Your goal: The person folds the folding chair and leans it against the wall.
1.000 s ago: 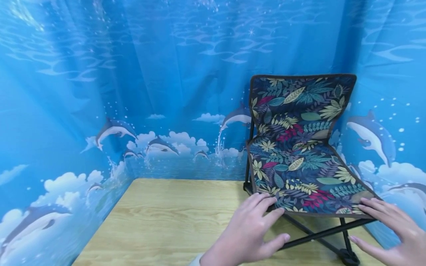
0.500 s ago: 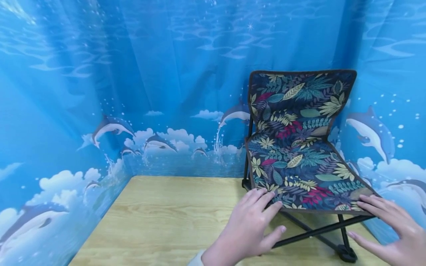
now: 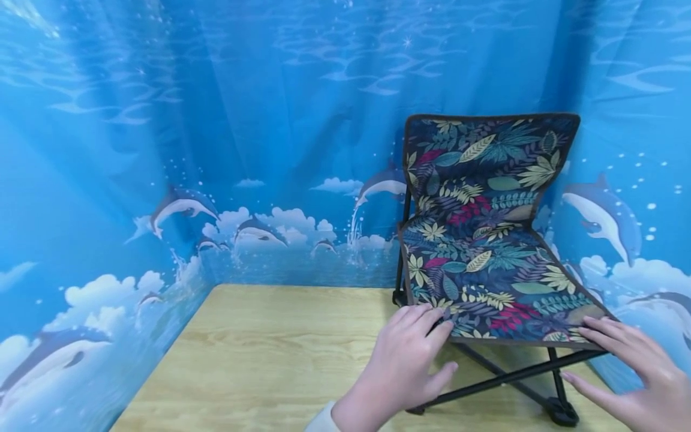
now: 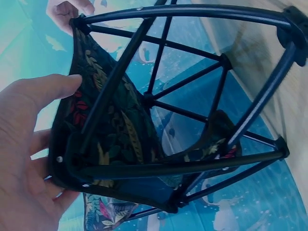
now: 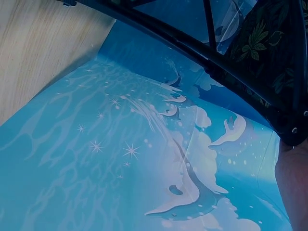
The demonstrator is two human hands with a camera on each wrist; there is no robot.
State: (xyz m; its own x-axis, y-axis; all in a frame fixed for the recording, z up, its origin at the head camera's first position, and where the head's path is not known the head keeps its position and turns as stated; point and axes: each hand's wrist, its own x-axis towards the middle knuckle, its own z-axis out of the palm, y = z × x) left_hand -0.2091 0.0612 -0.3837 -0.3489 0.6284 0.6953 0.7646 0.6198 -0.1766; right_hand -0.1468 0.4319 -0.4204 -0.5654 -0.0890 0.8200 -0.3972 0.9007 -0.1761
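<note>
A folding chair with dark leaf-print fabric and a black tube frame stands unfolded on the right in the head view. My left hand rests its fingers on the seat's front left corner, thumb held apart. At the front right corner lie the fingers of my right hand, its thumb also spread away. From below, the left wrist view shows the crossed black tubes and the seat's underside beside the left hand. Only a part of the right hand shows in its wrist view.
The chair stands on a light wood-grain tabletop. A blue curtain printed with dolphins and clouds surrounds the table at the back and both sides, close behind the chair's back.
The head view has shifted slightly, so the chair sits a little higher in it. My left thumb has moved slightly left and lower; both hands stay at the front corners.
</note>
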